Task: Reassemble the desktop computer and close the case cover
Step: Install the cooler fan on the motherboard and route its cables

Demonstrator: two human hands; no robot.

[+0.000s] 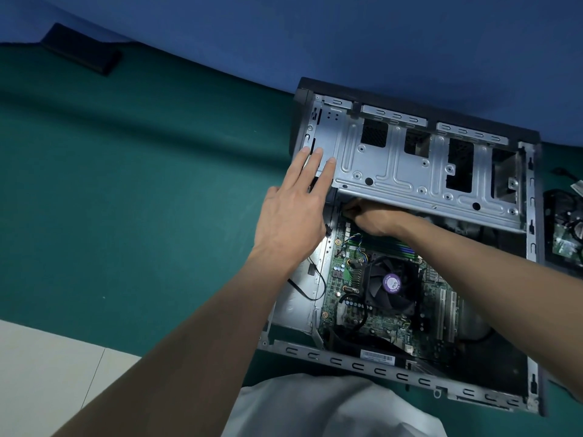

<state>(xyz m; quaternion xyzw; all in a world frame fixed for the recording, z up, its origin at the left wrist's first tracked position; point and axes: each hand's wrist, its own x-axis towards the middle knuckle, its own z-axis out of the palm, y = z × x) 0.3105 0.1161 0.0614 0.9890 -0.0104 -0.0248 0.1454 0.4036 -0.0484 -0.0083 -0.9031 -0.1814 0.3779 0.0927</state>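
The open desktop case (362, 365) lies on its side on a green mat, with the motherboard (342, 269) and a black CPU fan (389, 285) exposed. A silver drive cage (407, 171) spans the far half of the case. My left hand (296, 209) rests flat, fingers straight, on the cage's left end. My right hand (372, 217) reaches under the cage's near edge at the board's top left corner; its fingers are curled and partly hidden, and what they hold cannot be made out.
A loose circuit board part (568, 234) lies to the right of the case. A black flat object (83, 48) sits at the far left by the blue wall. Thin black cables (315, 288) trail along the case's left side. White floor (41, 373) shows at the lower left.
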